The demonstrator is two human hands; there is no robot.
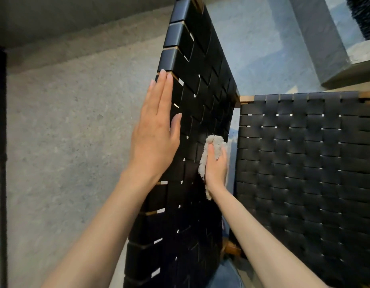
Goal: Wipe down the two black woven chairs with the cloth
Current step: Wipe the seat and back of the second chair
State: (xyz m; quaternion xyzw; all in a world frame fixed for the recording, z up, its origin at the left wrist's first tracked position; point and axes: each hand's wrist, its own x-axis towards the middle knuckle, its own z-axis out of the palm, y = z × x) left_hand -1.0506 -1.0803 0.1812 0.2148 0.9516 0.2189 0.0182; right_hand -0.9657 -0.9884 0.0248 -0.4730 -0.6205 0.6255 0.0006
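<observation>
- The cloth (214, 142) is bunched small in the right hand (216, 168), which grips it with the thumb laid over the top. So wadded, it may skate over the raised straps and miss the dips and gaps between them.
- A loose tail of cloth hangs below the wrist. On a hard stroke it could snag in one of the little openings of the weave.
- The cloth sits low on the upright woven panel (200, 90), near its right edge. The top rows and the left edge are well away from it and could easily be skipped.
- The left hand (155, 138) lies flat and straight-fingered against the panel's left edge, bracing it and holding nothing. If it slips while the right hand pushes, the panel may rock or tip.
- The second woven surface (304, 163) lies just beside the panel on the right, with no hand on it. I cannot tell whether it belongs to the same chair or the other one, so it might be forgotten.
- The cloth is pale, nubbly and thick — soft, likely to shed lint on the black.
- The straps are broad, matt black and basket-woven, wrapped over a wooden frame (247, 98) that shows at the corners.
</observation>
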